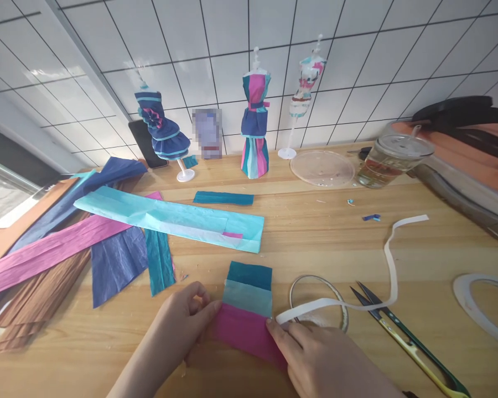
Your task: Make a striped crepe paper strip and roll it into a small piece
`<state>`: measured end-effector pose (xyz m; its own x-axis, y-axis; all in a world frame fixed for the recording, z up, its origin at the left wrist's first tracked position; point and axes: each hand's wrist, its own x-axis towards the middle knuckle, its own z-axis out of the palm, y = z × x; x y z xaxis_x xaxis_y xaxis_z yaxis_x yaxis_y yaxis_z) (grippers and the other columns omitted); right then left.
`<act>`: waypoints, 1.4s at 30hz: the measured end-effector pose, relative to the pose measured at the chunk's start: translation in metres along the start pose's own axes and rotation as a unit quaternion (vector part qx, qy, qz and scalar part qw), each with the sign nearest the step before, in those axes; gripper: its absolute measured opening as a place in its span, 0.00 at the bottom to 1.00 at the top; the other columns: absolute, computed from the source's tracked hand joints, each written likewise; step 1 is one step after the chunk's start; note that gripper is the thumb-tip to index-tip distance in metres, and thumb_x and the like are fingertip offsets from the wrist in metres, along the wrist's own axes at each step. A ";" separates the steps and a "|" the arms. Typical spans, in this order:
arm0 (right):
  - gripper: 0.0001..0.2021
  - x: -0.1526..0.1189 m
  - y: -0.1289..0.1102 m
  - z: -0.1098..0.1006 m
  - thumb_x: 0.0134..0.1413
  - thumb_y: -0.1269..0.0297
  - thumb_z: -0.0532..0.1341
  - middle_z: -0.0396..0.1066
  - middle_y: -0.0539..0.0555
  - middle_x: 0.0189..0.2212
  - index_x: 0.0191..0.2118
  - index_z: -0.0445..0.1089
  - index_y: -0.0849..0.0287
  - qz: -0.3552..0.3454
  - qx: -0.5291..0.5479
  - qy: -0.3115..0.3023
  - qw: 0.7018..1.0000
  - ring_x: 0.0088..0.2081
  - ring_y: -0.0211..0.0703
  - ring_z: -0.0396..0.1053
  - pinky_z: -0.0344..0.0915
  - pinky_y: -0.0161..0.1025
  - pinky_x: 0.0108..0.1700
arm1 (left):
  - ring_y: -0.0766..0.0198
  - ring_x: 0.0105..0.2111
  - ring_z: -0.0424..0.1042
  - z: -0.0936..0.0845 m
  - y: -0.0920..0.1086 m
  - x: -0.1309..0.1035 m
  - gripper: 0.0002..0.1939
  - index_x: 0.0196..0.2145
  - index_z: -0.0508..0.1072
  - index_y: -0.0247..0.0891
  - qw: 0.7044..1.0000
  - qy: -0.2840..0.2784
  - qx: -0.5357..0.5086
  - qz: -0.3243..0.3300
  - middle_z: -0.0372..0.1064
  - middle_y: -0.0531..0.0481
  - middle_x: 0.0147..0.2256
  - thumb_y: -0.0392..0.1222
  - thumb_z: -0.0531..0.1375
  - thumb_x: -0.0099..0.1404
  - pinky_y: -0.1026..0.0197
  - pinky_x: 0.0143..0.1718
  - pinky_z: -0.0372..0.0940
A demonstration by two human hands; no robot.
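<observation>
A layered piece of paper (pixel 249 298) lies on the wooden table, dark teal at the top, pale teal in the middle and magenta nearest me. My left hand (pixel 186 318) pinches the left edge of the magenta band between thumb and curled fingers. At the right edge of that band, the fingertips of my right hand (pixel 305 345) press down where magenta meets pale teal. A white tape strip (pixel 323 303) runs from beside my right fingers off to the right. Beyond the layered piece lies a long light-blue paper strip (pixel 174 218).
Open scissors (pixel 398 331) and tape rings (pixel 344 309) lie right of my hands. Coloured paper (pixel 120 260) is heaped at left. Three small dressed mannequins (pixel 255 130) stand along the tiled wall. A lidded cup (pixel 392 157) and a clear disc (pixel 322 168) are at back right.
</observation>
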<state>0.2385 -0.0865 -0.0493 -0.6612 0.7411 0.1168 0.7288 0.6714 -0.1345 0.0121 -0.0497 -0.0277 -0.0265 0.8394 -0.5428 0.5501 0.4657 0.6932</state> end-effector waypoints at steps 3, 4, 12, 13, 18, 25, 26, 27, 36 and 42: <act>0.25 0.001 -0.002 -0.005 0.40 0.81 0.55 0.72 0.50 0.29 0.49 0.63 0.62 0.013 -0.002 -0.021 1.000 0.25 0.38 0.69 0.53 0.36 0.22 | 0.72 0.05 0.50 0.001 0.000 0.001 0.15 0.23 0.54 0.42 1.000 0.000 0.001 -0.003 0.55 0.63 0.09 0.53 0.55 0.54 0.71 0.04 0.43; 0.25 0.002 -0.003 -0.007 0.40 0.81 0.55 0.72 0.50 0.30 0.49 0.63 0.62 0.015 -0.002 -0.029 0.999 0.25 0.38 0.69 0.52 0.36 0.22 | 0.72 0.05 0.49 0.001 0.000 0.001 0.15 0.23 0.54 0.42 1.000 0.002 0.007 -0.004 0.55 0.64 0.08 0.53 0.55 0.54 0.71 0.04 0.44; 0.20 0.008 -0.007 -0.022 0.42 0.81 0.56 0.71 0.49 0.26 0.43 0.67 0.58 0.053 0.010 -0.062 0.997 0.22 0.37 0.68 0.46 0.38 0.21 | 0.71 0.05 0.53 0.000 0.003 -0.001 0.12 0.23 0.54 0.42 1.000 -0.004 0.017 0.013 0.55 0.63 0.09 0.48 0.54 0.55 0.71 0.06 0.44; 0.18 0.009 -0.007 -0.022 0.43 0.81 0.56 0.71 0.49 0.26 0.42 0.67 0.57 0.054 0.015 -0.066 0.996 0.22 0.38 0.68 0.46 0.38 0.21 | 0.71 0.05 0.53 -0.001 0.002 -0.001 0.12 0.23 0.54 0.42 1.000 -0.006 0.018 0.016 0.55 0.64 0.09 0.47 0.54 0.55 0.71 0.05 0.44; 0.15 0.013 -0.009 -0.030 0.47 0.79 0.55 0.72 0.51 0.29 0.40 0.68 0.57 0.066 0.031 -0.111 0.991 0.26 0.42 0.70 0.46 0.39 0.23 | 0.72 0.05 0.53 -0.003 0.001 -0.001 0.09 0.24 0.55 0.41 0.999 -0.009 0.017 0.031 0.57 0.64 0.08 0.43 0.54 0.56 0.72 0.05 0.45; 0.13 0.013 -0.013 -0.044 0.50 0.78 0.52 0.72 0.53 0.29 0.37 0.69 0.57 0.089 0.048 -0.129 0.986 0.31 0.44 0.70 0.51 0.37 0.27 | 0.73 0.05 0.53 -0.004 0.002 -0.006 0.04 0.26 0.57 0.40 0.998 -0.004 -0.013 0.053 0.57 0.64 0.08 0.37 0.53 0.57 0.73 0.06 0.45; 0.13 0.012 -0.014 -0.044 0.51 0.78 0.52 0.73 0.53 0.30 0.37 0.69 0.57 0.088 0.048 -0.126 0.987 0.31 0.44 0.70 0.52 0.37 0.27 | 0.73 0.05 0.53 -0.004 0.001 -0.007 0.04 0.26 0.58 0.40 0.998 -0.001 -0.016 0.059 0.57 0.64 0.08 0.36 0.52 0.57 0.73 0.06 0.45; 0.14 0.011 -0.014 -0.044 0.50 0.78 0.52 0.73 0.53 0.30 0.37 0.69 0.56 0.086 0.048 -0.123 0.988 0.32 0.44 0.70 0.52 0.37 0.28 | 0.73 0.06 0.53 -0.004 0.000 -0.007 0.03 0.27 0.58 0.40 0.998 0.003 -0.018 0.066 0.57 0.64 0.09 0.36 0.52 0.57 0.73 0.06 0.46; 0.19 0.008 -0.016 -0.045 0.48 0.79 0.52 0.74 0.52 0.32 0.43 0.69 0.55 0.084 0.046 -0.115 0.989 0.33 0.46 0.71 0.55 0.37 0.30 | 0.74 0.07 0.54 0.001 -0.014 -0.004 0.04 0.26 0.62 0.38 0.992 0.023 -0.019 0.125 0.58 0.62 0.10 0.40 0.53 0.57 0.72 0.08 0.46; 0.22 0.005 -0.017 -0.042 0.49 0.79 0.51 0.73 0.53 0.33 0.49 0.66 0.53 0.087 0.047 -0.104 0.990 0.34 0.45 0.71 0.57 0.37 0.31 | 0.72 0.07 0.55 0.001 -0.020 -0.004 0.07 0.31 0.63 0.38 0.989 0.010 -0.008 0.145 0.55 0.65 0.10 0.39 0.57 0.53 0.70 0.08 0.48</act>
<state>0.2300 -0.0943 -0.0051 -0.5563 0.8223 -0.1197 0.8216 0.5228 -0.2272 0.0014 -0.0627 -0.0400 0.1148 0.9438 -0.3100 0.5234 0.2078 0.8263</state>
